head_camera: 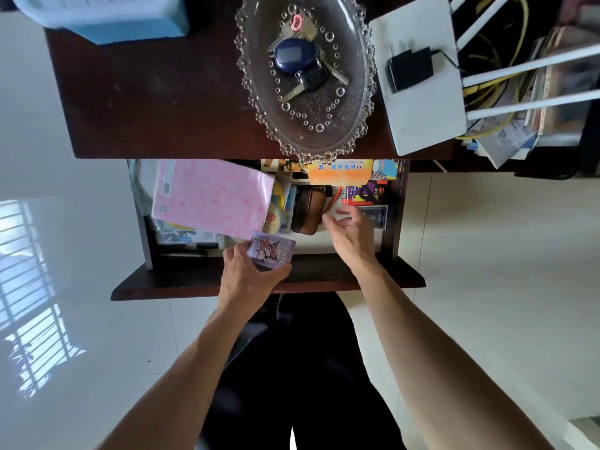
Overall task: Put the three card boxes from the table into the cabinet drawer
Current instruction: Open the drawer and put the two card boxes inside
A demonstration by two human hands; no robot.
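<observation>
Your dark wooden cabinet fills the far half of the view, and its drawer is pulled out toward you, crowded with clutter. On the cabinet top sits an oval glass tray with a bubbled rim, holding keys; to its right lies a white router with a black power adapter resting on it, and a blue plastic bin stands at the far left corner. Inside the drawer, a pink patterned sleeve covers the left side, a brown case lies near the middle, and two card boxes sit at the right: a red and yellow card box and just nearer, a dark blue card box. Your left hand pinches a purple cartoon card box between thumb and fingers, over the drawer's near edge. Your right hand hovers over the drawer's right side with fingers spread and loose, gripping nothing, just beside the dark blue card box.
</observation>
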